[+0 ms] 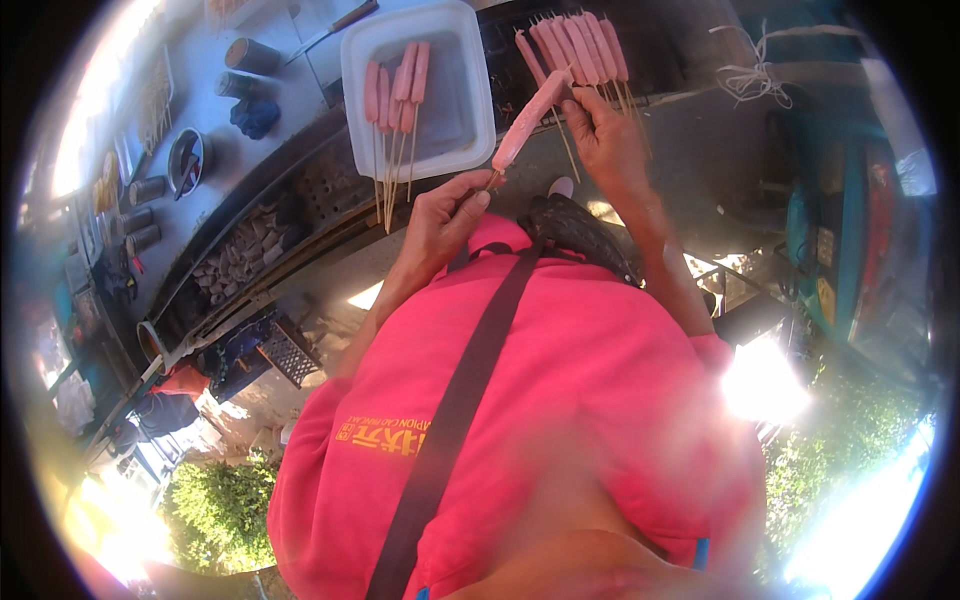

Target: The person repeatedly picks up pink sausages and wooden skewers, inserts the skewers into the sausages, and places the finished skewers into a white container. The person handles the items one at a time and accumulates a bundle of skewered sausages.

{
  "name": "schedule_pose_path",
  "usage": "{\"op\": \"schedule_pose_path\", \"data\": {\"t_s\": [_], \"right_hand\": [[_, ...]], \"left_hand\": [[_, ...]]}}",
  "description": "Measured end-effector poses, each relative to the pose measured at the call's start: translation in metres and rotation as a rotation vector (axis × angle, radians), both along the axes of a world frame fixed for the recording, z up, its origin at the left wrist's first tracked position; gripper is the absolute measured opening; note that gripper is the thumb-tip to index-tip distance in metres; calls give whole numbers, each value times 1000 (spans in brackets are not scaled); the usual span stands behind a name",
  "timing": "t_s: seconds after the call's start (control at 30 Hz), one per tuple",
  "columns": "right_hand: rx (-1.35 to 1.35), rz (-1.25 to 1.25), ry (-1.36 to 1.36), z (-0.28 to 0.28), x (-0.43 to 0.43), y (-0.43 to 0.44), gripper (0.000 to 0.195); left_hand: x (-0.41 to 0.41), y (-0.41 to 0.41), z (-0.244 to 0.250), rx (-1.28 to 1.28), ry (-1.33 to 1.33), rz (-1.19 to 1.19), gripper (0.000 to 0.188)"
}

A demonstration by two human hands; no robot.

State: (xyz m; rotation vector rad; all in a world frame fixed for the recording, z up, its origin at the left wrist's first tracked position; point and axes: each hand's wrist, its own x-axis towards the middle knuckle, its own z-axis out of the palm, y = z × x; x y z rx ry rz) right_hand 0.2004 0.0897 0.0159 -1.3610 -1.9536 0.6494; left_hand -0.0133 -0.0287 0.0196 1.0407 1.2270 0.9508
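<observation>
A skewered pink sausage slants up and to the right between my hands, its surface marked with fine cuts. My left hand pinches its wooden stick just below the meat. At the far end, my right hand has a small dark flat object between thumb and fingers, against the sausage; what it is, I cannot tell. Beyond my left hand, several skewered sausages lie in a translucent plastic tub, sticks over its near rim. Past my right hand, more skewered sausages lie side by side.
A long metal grill trough runs along the front, with grey lumps like charcoal inside. On the table at left are a knife, canisters, a blue cloth and a metal pot. White string lies at right.
</observation>
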Motion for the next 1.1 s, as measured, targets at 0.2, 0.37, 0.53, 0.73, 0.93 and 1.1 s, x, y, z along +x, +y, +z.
{"op": "schedule_pose_path", "data": {"t_s": [0.2,0.37,0.53,0.73,0.93,1.1], "right_hand": [[3,-39,48,6,9,9,23],[-240,32,145,24,7,-17,22],[-184,193,114,5,-8,-46,21],[-241,157,122,6,-12,-49,17],[-208,177,82,3,-12,-48,16],[-179,108,132,3,-9,-42,18]], "left_hand": [[-1,5,2,-103,-114,-15,27],[2,7,9,-143,-193,-1,28],[6,12,12,-149,-212,-19,27],[7,13,10,-151,-207,-32,27],[7,11,7,-159,-218,-11,27],[5,9,4,-149,-203,-29,27]]}}
